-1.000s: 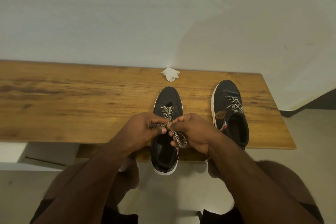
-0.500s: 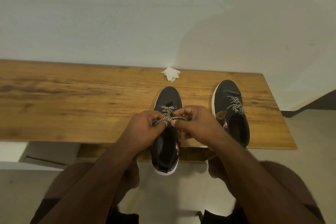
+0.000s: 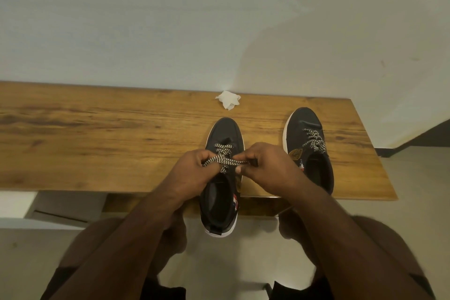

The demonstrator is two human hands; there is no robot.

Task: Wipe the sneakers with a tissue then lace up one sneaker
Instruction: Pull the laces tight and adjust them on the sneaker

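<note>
- My left hand [image 3: 194, 169] sits over the near sneaker [image 3: 222, 178], fingers curled and pinching one run of the black-and-white lace [image 3: 222, 161]. I'd keep that pinch firm so the crossing already made doesn't slacken.
- The lace is stretched nearly level between both hands, above the upper eyelets. I judge the step in hand to be drawing a crossing snug — pull both ends evenly and outward, not upward, so the shoe isn't lifted.
- The near sneaker's heel overhangs the front edge of the wooden bench [image 3: 97, 134]; too hard a tug toward me could slide it off, so I'd ease it in.
- My right hand [image 3: 265, 168] pinches the other end of the lace, the dark tip just showing beyond its fingers. I can't tell which eyelet that end leaves.
- The used tissue [image 3: 229, 99] lies at the back by the wall, so wiping looks finished.
- The second sneaker [image 3: 308, 148] stands well right, laced low, untouched.
</note>
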